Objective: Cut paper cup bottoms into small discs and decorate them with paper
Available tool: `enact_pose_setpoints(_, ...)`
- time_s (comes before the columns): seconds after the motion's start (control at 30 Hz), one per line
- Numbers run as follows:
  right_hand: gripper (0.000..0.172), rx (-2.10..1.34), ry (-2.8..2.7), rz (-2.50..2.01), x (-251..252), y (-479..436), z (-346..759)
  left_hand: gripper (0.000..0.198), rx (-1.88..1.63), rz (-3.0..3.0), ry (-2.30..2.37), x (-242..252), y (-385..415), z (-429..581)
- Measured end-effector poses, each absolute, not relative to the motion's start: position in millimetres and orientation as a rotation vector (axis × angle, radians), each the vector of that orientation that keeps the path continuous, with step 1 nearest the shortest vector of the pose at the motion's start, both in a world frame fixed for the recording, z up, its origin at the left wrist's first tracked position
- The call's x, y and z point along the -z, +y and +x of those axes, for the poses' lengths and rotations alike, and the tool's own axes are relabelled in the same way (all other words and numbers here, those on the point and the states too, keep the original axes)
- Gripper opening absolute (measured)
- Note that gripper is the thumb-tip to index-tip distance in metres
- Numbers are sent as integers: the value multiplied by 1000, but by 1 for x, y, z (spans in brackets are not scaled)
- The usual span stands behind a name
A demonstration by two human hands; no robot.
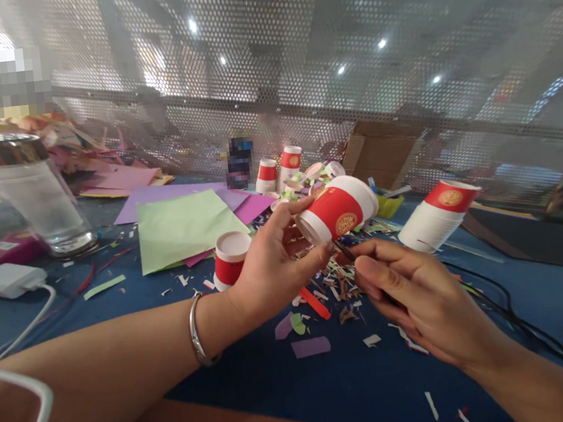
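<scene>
A: Above a blue desk [259,381], a person's left hand [276,255] grips a red-and-white paper cup [339,213], thumb below and fingers above its narrow end. The cup lies tipped on its side in the air, its wide end turned toward the right.

B: And the right hand [414,284]?

A: It pinches a dark slender tool [345,251] between thumb and fingers, just below the cup. Most of the tool is hidden in the grip, so I cannot tell its kind.

B: Does it touch the cup?

A: The two appear close; contact cannot be made out from this angle.

B: What surrounds them?

A: Paper scraps [310,347] litter the surface beneath both hands, an orange-red strip [315,303] among them. A second cup [231,266] stands upright near the left wrist, which wears a silver bracelet [195,333]. Beyond it, a pale green sheet [183,228] overlaps purple paper [150,201].

B: Farther off?

A: A stack of cups [428,222] stands beyond the right hand. Two more cups [267,171] rise at the back beside a heap of cut pieces [314,170], near a cardboard box [381,153]. At far left, a lidded glass jar [34,203] stands near a white charger [4,280].
</scene>
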State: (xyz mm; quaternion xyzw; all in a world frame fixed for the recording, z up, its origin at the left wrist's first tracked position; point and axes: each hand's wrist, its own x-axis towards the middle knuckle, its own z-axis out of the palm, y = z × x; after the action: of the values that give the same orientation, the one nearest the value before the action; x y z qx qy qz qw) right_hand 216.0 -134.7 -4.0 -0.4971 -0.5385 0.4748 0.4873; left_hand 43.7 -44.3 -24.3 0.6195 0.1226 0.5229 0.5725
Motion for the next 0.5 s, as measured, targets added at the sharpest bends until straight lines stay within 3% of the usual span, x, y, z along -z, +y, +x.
enact_pose_setpoints(0.13, 31, -1153, -1298, -1192, 3, -135, 215, 60, -1257, 1465, 333, 26, -42, 45)
enact_pose_setpoints(0.5, 29, -1198, -1254, -1130, -5, -139, 205, 46, -1270, 1577, 429, 29, -49, 50)
